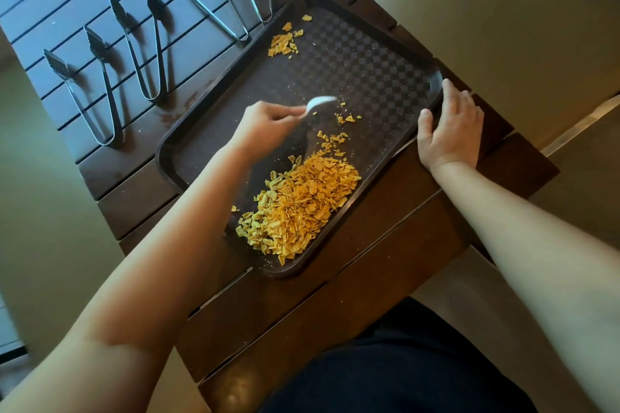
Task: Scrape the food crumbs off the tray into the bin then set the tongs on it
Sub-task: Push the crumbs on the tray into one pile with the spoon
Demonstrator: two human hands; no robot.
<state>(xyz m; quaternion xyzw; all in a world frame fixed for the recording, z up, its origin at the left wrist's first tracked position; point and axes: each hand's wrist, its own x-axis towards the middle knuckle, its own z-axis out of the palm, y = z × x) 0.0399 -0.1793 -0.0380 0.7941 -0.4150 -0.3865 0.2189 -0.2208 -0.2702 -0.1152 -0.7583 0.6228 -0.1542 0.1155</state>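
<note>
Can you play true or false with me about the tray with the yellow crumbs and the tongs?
1. The left hand holds a white spoon. True.
2. All the tongs are lying on the tray. False: the tongs lie on the table, beside the tray.
3. The biggest pile of crumbs sits at the near end of the tray. True.
4. The right hand is scooping crumbs. False: it rests on the tray's edge, holding no crumbs.
5. The tray is already clean. False: besides the pile, a small patch of crumbs lies at the far end.
</note>
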